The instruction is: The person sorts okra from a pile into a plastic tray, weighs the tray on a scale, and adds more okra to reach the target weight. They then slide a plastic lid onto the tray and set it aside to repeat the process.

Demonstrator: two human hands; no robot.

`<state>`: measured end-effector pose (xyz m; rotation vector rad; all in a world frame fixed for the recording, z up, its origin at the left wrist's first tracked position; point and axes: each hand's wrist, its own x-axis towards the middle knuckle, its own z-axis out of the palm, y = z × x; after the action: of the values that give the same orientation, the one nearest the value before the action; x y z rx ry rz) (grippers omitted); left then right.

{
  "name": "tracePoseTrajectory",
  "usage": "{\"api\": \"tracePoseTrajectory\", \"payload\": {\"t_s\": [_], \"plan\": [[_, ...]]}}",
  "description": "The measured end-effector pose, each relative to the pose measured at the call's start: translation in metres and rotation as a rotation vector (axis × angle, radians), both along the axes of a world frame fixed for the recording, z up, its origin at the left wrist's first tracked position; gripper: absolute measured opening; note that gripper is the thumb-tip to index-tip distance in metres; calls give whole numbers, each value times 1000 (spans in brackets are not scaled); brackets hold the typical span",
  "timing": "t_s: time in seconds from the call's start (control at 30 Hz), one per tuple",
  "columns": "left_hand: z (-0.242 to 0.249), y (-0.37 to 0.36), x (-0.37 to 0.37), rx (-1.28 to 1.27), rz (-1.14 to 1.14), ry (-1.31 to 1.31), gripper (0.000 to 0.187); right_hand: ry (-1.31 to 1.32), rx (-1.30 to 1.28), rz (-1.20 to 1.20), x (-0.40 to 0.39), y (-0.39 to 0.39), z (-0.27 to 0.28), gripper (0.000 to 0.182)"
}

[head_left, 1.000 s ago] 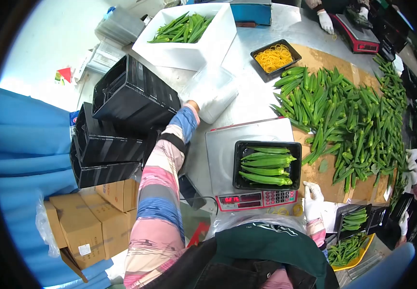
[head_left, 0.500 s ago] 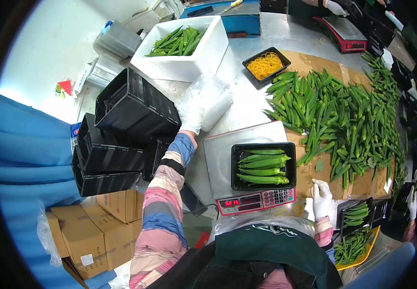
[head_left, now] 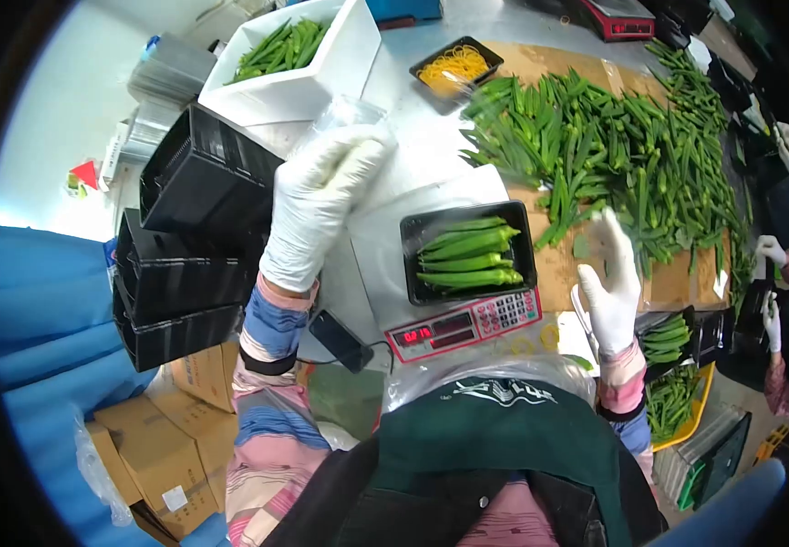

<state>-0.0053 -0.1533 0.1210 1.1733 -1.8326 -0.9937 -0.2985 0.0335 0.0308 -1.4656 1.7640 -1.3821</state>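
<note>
Hands: left (head_left: 317,205), right (head_left: 611,283) raised, empty, fingers spread | black tray (head_left: 412,239): okra (head_left: 465,255) | on scale (head_left: 371,251)

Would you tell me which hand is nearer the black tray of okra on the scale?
The right hand: it is raised just right of the tray of okra. The left hand is raised farther off, to its left.

Metal table (head_left: 412,146), grey top. Near centre: scale (head_left: 431,264) with red readout, black tray of okra (head_left: 467,253) on its platform. Right of it: cardboard sheet (head_left: 586,264) under a big loose okra pile (head_left: 613,146). Far centre: black tray of yellow rubber bands (head_left: 455,62). Far left: white foam box (head_left: 294,77) holding okra. Left edge: stacked black trays (head_left: 194,237). A few rubber bands (head_left: 540,339) lie just beside the scale, near right.
</note>
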Motion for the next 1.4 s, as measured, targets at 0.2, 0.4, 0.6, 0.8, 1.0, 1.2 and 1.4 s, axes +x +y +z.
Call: {"api": "tracePoseTrajectory", "payload": {"t_s": [0.2, 0.4, 0.6, 0.8, 1.0, 1.2, 1.4], "plan": [[-27, 56, -27, 723, -376, 123, 24, -592, 263, 218, 26, -7, 27, 75], [-106, 110, -17, 679, 2, 613, 53, -661, 311, -71, 19, -2, -36, 56], [-151, 98, -22, 100, 256, 297, 49, -436, 251, -57, 47, -42, -75, 53], [-182, 64, -14, 40, 223, -57, 45, -313, 250, 22, 43, -72, -109, 54], [-178, 73, -25, -17, 220, -58, 46, -156, 267, 62, 41, -57, -102, 51], [-185, 65, -25, 49, 201, -56, 44, -191, 241, 57, 41, -58, -110, 50], [-195, 58, -25, 26, 166, -53, 43, -370, 239, 74, 36, -63, -125, 51]]}}
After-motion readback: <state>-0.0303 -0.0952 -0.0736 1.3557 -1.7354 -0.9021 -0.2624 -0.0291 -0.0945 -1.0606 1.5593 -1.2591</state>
